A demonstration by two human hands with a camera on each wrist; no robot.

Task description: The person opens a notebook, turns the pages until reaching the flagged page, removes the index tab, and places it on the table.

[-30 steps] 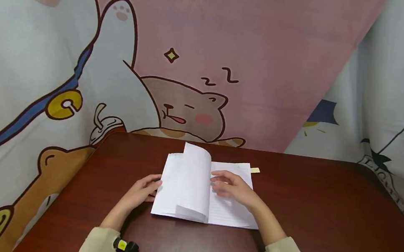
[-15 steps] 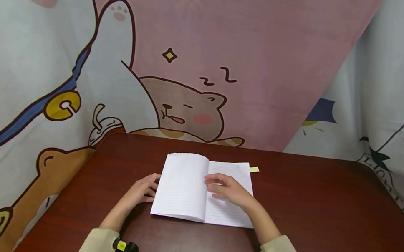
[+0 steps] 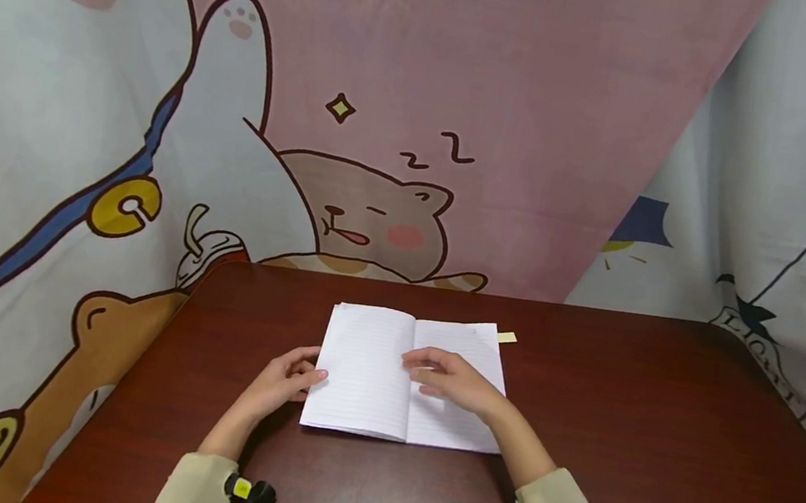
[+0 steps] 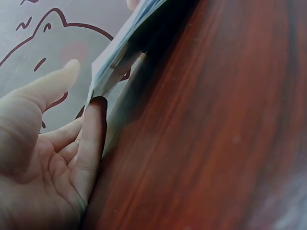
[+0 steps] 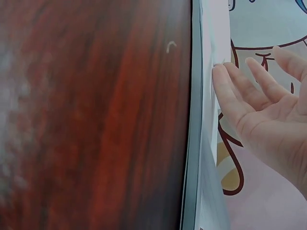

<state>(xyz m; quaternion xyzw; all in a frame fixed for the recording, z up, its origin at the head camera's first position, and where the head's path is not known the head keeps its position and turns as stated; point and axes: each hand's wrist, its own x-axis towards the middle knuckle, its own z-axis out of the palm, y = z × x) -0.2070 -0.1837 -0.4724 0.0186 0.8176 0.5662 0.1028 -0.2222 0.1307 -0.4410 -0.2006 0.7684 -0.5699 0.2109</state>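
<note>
An open notebook (image 3: 366, 381) with lined white pages lies on the table. My left hand (image 3: 279, 381) is at its left edge. In the left wrist view, the left fingers (image 4: 92, 139) reach under that edge of the notebook (image 4: 117, 57), while the straight thumb (image 4: 50, 86) stands over the page, apart from it. Over the right page, my right hand (image 3: 458, 382) has its fingertips near the centre fold. The right wrist view shows the right hand (image 5: 268, 108) with fingers loosely extended, fingertips touching the paper (image 5: 208, 81) and no page pinched.
A pale yellow tab (image 3: 507, 337) sticks out from the notebook's right side. The notebook rests on a dark red-brown wooden table (image 3: 652, 433). Behind the table hangs a cloth (image 3: 538, 134) printed with cartoon animals.
A raised leaf has come down flat onto the left side. My right hand has shifted slightly left toward the fold. The left thumb has come over the left page's edge.
</note>
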